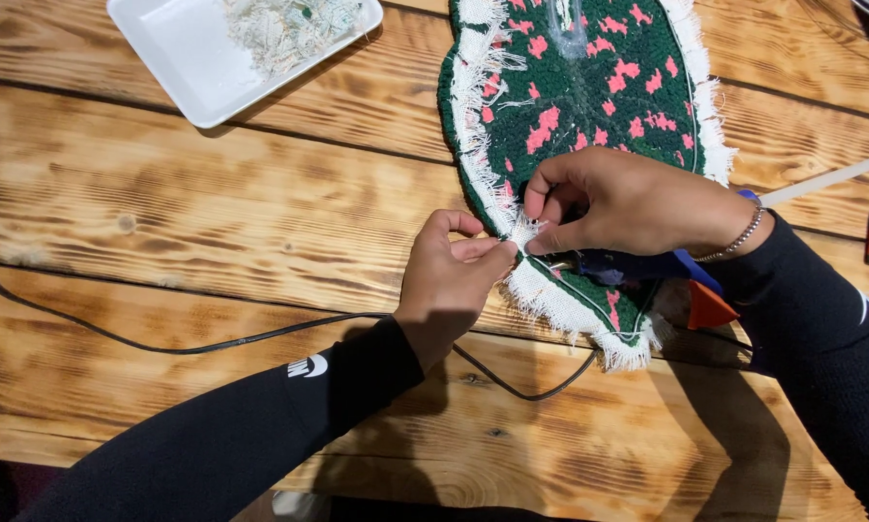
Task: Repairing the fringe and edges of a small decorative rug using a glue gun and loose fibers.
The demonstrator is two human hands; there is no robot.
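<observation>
Head view, as I monitored remotely: 2 hands worked the frayed white edge of a green tufted rug (pixel 589 87) with pink patches, lying on the wooden table (pixel 212 222). Left hand (pixel 451 275) pinched the fringe; right hand (pixel 628 203), closed on a blue glue gun (pixel 647 266), pressed beside it. I judged edge-folding underway, needing firm, steady pressure next

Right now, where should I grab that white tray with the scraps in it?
Take the white tray by its bare near rim, coming from the left side. The fabric scraps sit toward its right end, and open wooden table lies around that corner, so nothing blocks your fingers.
</observation>
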